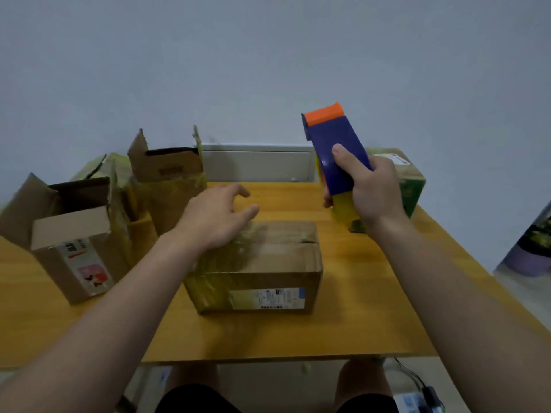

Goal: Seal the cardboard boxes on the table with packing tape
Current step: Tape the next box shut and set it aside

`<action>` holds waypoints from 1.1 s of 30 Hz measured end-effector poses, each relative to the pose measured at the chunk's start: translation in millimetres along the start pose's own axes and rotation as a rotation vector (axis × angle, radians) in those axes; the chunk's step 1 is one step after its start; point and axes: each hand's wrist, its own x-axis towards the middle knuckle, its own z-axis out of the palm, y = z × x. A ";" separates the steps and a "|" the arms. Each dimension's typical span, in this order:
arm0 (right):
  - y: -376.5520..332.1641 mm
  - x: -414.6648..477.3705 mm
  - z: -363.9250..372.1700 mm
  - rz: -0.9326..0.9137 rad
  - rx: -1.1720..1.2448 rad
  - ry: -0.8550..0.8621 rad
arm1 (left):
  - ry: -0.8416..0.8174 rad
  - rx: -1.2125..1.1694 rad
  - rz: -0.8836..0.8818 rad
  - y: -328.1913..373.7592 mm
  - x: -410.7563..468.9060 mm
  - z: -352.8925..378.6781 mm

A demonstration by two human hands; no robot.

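Observation:
A closed cardboard box (268,263) with a shipping label on its front lies in the middle of the wooden table (372,293). Shiny tape covers its left end. My left hand (214,216) hovers over the box's far left corner, fingers spread and relaxed. My right hand (366,189) grips a blue tape dispenser (337,150) with an orange tip, raised above the table to the right of the box. A yellowish tape roll shows under the dispenser.
Two open cardboard boxes stand at the left: one with a sticker (74,239) near the front, a taller one (170,186) behind it. A green box (408,183) sits at the back right. The table's front edge is near my knees.

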 end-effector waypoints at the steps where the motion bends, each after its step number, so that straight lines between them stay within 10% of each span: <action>1: 2.6 0.7 9.3 -0.013 0.046 -0.015 | -0.050 0.092 -0.076 -8.7 0.2 1.7; 8: 41.0 -10.2 62.8 -0.055 0.190 -0.100 | -0.280 -0.115 -0.205 -27.8 4.3 19.9; 18: 59.8 -10.1 70.5 0.003 0.278 -0.076 | -0.216 -1.314 -0.452 -67.6 -3.4 38.6; 25: 63.0 -10.9 68.5 -0.004 0.287 -0.075 | -0.134 0.072 -0.107 -34.9 5.9 14.2; 33: 61.9 -14.5 67.7 0.014 0.258 -0.082 | -0.476 0.372 -0.066 11.2 7.8 31.9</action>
